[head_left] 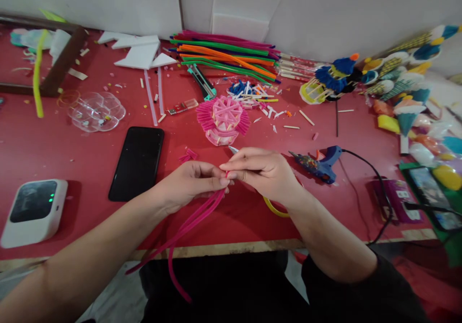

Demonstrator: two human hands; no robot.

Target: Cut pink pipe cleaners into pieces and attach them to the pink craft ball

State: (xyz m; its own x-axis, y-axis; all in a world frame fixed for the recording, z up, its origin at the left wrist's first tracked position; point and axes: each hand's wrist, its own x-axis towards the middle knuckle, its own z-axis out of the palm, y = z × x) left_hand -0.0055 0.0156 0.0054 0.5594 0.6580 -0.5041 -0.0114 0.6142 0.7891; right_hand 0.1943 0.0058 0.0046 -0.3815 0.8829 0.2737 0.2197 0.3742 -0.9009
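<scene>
My left hand [197, 182] pinches a few long magenta pipe cleaners [193, 222] near their upper ends. Their loose lengths hang down over the table's front edge. My right hand [265, 169] meets it at the tips, thumb and fingers closed on the same ends. Past my right knuckles shows a pointed silver tip [233, 149], and below the palm curves a yellow loop [276, 208]; the hand hides whatever lies between them. Just beyond both hands stands a pink pipe-cleaner and stick model [224, 121]. Short magenta offcuts [188, 155] lie beside my left hand.
A blue hot glue gun [319, 164] with its cord lies at right. At left are a black phone [136, 163] and a white device [34, 212]. Farther back are coloured pipe cleaners [227, 56], a teal box cutter [202, 82] and a blue-topped model [334, 77].
</scene>
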